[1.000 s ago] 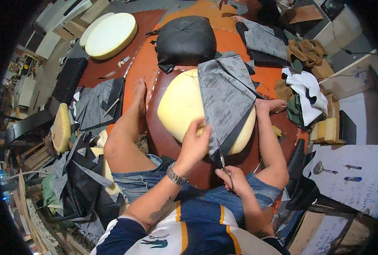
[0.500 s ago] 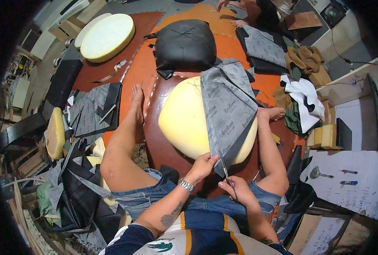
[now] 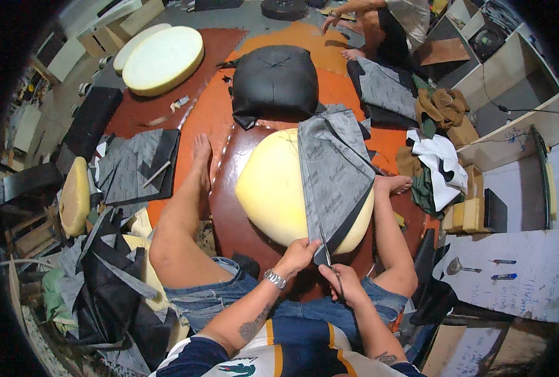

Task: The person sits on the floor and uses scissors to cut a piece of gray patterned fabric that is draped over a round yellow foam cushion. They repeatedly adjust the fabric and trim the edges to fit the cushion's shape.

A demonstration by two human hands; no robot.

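Between my legs sits a rounded yellow foam cushion [image 3: 270, 191]. Grey printed fabric with a black face [image 3: 333, 173] drapes over its right side and narrows toward me. My left hand [image 3: 298, 257] pinches the near tip of that fabric, thumb on top. A pair of scissors [image 3: 337, 279] is in my right hand [image 3: 350, 288], fingers in the handles. Its blades point away from me at the fabric's tip and are mostly hidden there. Beyond the foam stands a black leather-like cushion [image 3: 275, 81].
Round foam discs [image 3: 163, 61] lie far left. Folded grey-and-black fabric [image 3: 132, 163] is left of my leg, above a scrap heap [image 3: 116, 283]. Another person's leg [image 3: 370, 34] shows at the back right. Cloth bundles [image 3: 440, 166] and a white board with pens [image 3: 506, 270] are right.
The view has shifted, so the far floor and the other person show more. Both hands stay near the fabric's tip, and the scissor blades show less than before.
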